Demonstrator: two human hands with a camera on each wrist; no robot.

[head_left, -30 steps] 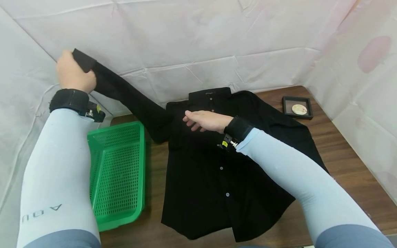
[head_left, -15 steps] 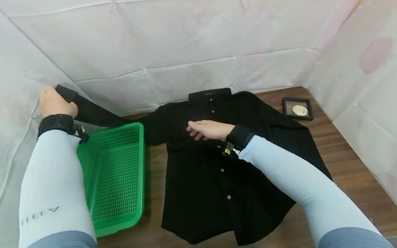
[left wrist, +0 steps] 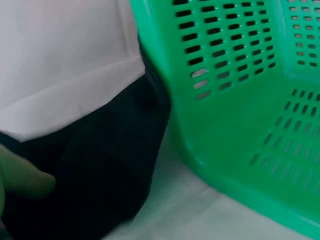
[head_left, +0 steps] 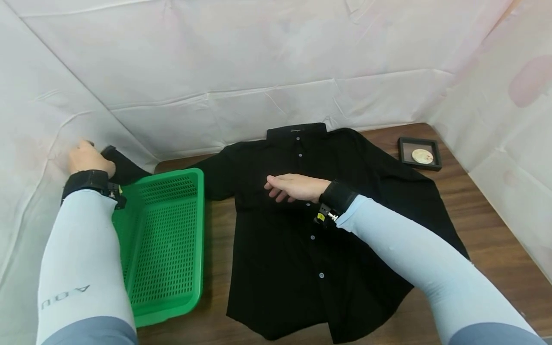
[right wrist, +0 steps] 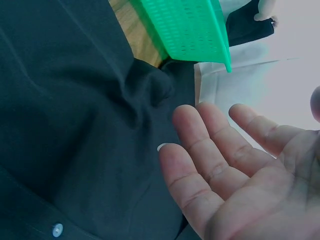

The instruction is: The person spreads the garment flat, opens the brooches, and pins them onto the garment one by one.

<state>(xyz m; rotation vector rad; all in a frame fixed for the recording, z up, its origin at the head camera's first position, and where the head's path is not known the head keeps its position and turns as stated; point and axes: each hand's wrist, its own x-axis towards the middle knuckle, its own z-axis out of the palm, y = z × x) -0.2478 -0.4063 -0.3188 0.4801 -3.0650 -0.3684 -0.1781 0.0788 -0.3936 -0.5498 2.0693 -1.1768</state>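
A black button-up shirt (head_left: 276,239) lies spread with its collar toward the back wall. My left hand (head_left: 88,159) grips the cuff end of one shirt sleeve (head_left: 122,165), beyond the green basket's far left corner. In the left wrist view the thumb (left wrist: 30,180) lies on the dark cloth, and the other fingers are out of sight. Part of that sleeve is hidden behind the basket rim. Over the chest of the shirt my right hand (head_left: 297,187) holds nothing. Its fingers (right wrist: 192,127) are loosely bent, palm showing in the right wrist view.
A green perforated basket (head_left: 199,239) stands left of the shirt on the wooden table (head_left: 217,249). At the right back lies a small black frame (head_left: 420,165) with a round cream piece inside. White sheeting (head_left: 267,52) closes off the back and sides.
My left hand has come down and slightly left with the sleeve, which has dropped from high against the wall to behind the basket. The right hand has shifted only slightly.
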